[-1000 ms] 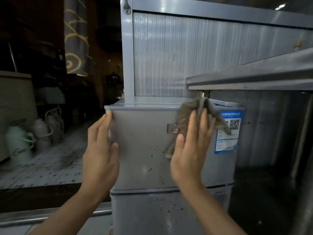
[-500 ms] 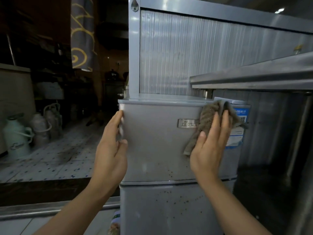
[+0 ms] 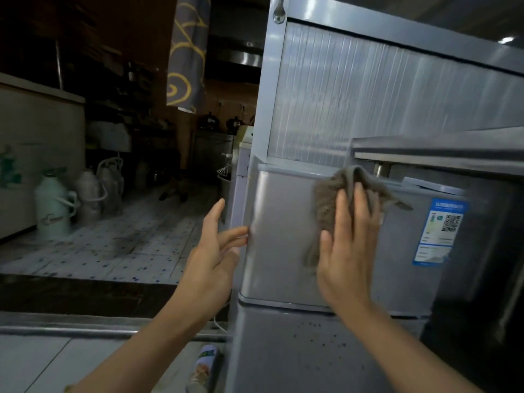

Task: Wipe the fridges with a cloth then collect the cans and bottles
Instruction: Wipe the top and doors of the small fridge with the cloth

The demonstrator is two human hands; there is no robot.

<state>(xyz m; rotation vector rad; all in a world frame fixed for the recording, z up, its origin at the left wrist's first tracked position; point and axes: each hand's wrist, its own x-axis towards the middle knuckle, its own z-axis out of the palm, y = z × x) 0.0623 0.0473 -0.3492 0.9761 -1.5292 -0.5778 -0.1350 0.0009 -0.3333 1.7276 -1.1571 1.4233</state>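
Head view: left hand (image 3: 213, 258) at fridge (image 3: 279, 239) edge

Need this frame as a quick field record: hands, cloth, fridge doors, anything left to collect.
left hand: fingers straight, tips at the upper door's left edge; contact unclear
right hand: flat, pressing the cloth against the upper door
cloth: grey-brown, bunched, near the door's top edge
upper door: grey, blue label on its right side
lower door: dark specks show
labelled container: can or bottle, cannot tell; on the floor left of the fridge base
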